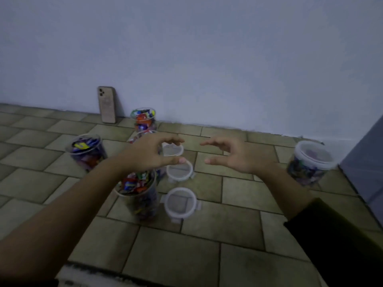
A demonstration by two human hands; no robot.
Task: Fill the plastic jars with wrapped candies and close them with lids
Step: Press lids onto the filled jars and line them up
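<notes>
Several clear plastic jars full of wrapped candies stand on the tiled floor: one at the left, one at the back, one in front, and one partly hidden behind my left hand. A jar at the far right has a white lid on it. Three loose white lids lie in a row: far, middle, near. My left hand hovers over the far lid, fingers and thumb spread, holding nothing. Facing it, my right hand is also spread and holds nothing.
A phone leans upright against the pale wall at the back left. A grey surface rises at the right edge beside the lidded jar. Bare floor tiles lie in front and to the right of the lids.
</notes>
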